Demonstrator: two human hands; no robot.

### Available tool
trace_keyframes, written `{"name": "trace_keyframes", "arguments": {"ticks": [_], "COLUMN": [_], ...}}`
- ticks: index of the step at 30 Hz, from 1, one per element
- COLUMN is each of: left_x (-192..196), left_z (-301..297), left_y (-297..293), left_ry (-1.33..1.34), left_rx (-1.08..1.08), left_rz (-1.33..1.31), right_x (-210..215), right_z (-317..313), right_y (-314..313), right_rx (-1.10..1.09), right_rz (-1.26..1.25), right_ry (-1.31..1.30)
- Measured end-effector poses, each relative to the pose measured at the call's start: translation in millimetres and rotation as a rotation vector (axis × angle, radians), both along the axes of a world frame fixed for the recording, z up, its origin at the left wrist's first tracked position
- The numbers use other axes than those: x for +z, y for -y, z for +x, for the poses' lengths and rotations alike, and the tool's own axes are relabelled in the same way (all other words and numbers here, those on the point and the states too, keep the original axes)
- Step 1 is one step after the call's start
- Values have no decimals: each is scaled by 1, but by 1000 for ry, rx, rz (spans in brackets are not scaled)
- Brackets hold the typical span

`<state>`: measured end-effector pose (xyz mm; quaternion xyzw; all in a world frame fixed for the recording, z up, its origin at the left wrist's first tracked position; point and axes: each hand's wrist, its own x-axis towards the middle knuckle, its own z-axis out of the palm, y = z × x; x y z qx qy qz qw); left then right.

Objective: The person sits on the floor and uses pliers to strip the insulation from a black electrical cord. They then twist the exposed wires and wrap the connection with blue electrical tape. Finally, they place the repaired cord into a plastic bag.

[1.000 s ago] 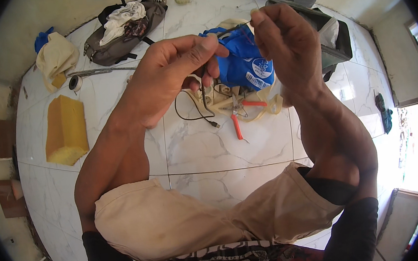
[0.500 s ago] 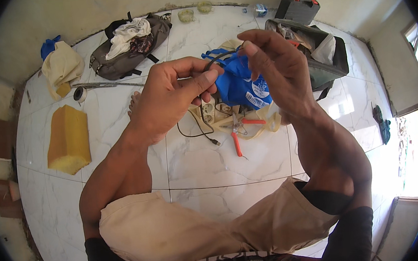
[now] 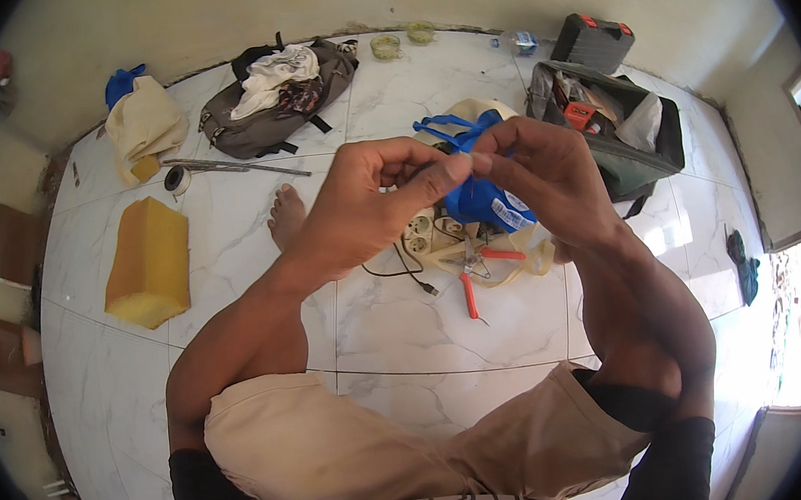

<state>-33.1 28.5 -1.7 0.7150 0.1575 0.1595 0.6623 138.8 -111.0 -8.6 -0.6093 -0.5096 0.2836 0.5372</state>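
My left hand and my right hand meet at their fingertips above the floor, both closed in a pinch. Between them is the end of a dark USB cable, largely hidden by my fingers. The lower part of that cable curls on the tiles and ends in a USB plug. Below my hands lie pliers with red handles, beside a white socket strip. A blue plastic bag lies just behind, partly covered by my hands.
A yellow foam block, a tape roll and a grey backpack lie to the left. An open tool bag and a dark hard case stand at the back right. My bare foot rests on the tiles.
My hands have come together; the cable loop that stretched between them is now mostly hidden. My right hand has lowered slightly. The whole view has shifted a little.
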Motion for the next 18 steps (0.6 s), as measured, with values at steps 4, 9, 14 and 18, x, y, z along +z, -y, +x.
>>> {"name": "trace_keyframes", "arguments": {"ticks": [4,9,14,18], "left_x": [-7,-8,-7,-9], "left_z": [-1,-2,-1,-1], "left_y": [-3,-4,-2,-2], "left_ry": [20,64,115,140], "left_rx": [7,4,12,24], "left_rz": [79,154,166,138], "right_x": [4,7,7,2], "right_z": [-2,-2,-3,0], "right_y": [0,0,0,-2], "right_rx": [95,176,183,236], "right_rz": [-135,-207,-281,-236], "right_ry": [-131,-280,-416,-446]}}
